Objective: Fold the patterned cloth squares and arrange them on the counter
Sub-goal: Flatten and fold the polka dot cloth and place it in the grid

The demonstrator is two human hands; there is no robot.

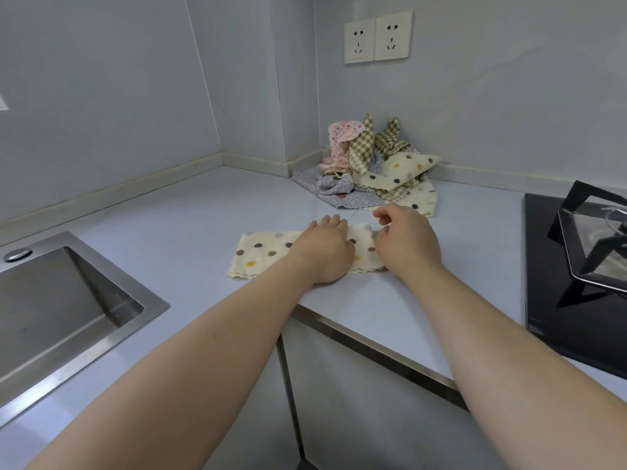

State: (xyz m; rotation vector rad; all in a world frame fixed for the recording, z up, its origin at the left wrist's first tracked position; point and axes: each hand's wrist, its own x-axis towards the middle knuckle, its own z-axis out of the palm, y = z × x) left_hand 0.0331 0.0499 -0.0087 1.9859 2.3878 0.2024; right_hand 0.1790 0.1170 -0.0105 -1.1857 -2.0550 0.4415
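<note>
A cream cloth with coloured dots (261, 254) lies folded into a long strip on the white counter (190, 212), near its front edge. My left hand (327, 251) rests flat on the middle of the strip, fingers apart. My right hand (405, 242) is at the strip's right end, thumb and fingers pinched on a thin loose thread (354, 215) that runs from the cloth's far edge. Behind, in the corner, sits a heap of unfolded cloths (369, 164): pink, green check, grey dotted and cream dotted.
A steel sink (51, 300) is set into the counter at the left. A black gas hob (583, 266) with its pan support takes up the right. Two wall sockets (377, 37) sit above the heap. The counter's front edge with a metal trim (373, 351) runs diagonally below my hands.
</note>
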